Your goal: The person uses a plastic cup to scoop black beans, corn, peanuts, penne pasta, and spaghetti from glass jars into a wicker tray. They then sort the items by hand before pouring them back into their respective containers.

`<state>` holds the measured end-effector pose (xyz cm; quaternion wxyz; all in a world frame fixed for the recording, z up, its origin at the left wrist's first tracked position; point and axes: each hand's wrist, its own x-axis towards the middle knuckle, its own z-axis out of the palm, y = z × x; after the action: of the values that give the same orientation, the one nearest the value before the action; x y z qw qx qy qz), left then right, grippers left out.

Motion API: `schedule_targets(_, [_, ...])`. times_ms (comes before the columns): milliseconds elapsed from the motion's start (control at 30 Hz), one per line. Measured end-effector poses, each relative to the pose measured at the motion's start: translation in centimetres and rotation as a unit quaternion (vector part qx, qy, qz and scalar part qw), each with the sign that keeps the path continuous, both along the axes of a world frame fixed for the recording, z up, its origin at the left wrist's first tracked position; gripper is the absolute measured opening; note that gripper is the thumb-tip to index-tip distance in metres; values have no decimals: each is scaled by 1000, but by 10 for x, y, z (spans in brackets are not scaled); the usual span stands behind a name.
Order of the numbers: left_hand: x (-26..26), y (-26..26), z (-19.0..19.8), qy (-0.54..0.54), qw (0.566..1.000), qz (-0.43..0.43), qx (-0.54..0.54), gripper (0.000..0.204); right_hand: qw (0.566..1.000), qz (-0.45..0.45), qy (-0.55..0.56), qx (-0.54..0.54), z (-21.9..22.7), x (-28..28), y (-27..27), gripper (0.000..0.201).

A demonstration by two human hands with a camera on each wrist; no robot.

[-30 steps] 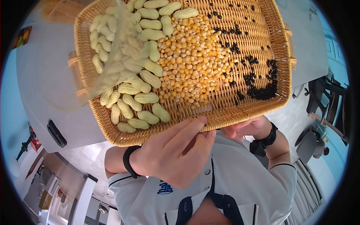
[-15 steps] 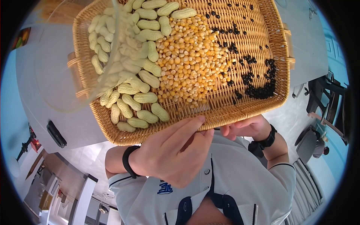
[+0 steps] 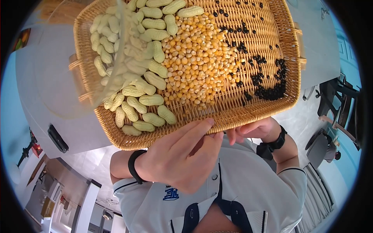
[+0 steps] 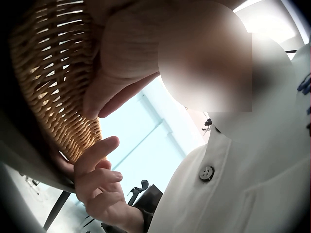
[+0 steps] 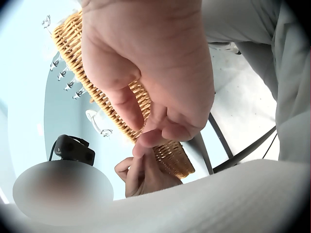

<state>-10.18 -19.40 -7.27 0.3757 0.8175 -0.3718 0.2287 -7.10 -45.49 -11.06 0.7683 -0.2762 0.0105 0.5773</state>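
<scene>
A shallow wicker basket (image 3: 217,121) fills the upper head view, holding peanuts (image 3: 153,100) at left, corn kernels (image 3: 198,62) in the middle and black beans (image 3: 272,89) at right. My left hand (image 3: 178,159), wearing a black band, grips the near rim at about its middle; in the left wrist view its fingertips meet the weave. My right hand (image 3: 256,129) lies close under the same rim, right of the left hand. The left wrist view shows the right hand's fingers (image 4: 99,150) loosely bent beside the basket edge. Part of the right hand is hidden under the rim.
A clear curved sheet (image 3: 110,73) overlaps the basket's left side and some peanuts. Behind and left is a grey table (image 3: 42,97) with a black case (image 3: 58,138) near its edge. Dark chairs (image 3: 340,103) stand at right.
My right hand's fingers have slid out a little from under the near rim and show more. The basket has shifted very slightly left; my left hand keeps its hold on the rim.
</scene>
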Motion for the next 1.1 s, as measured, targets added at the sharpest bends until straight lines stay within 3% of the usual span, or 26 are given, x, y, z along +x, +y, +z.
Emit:
schedule_targets(667, [3,-1,3,20,1000,-5,-24,22,991,-76,76,80,-11,-23,-10,60])
schedule_targets(1100, [0,2,4,24,999,-4,-23,23,998,35,40,45,-17,-13,-6,63])
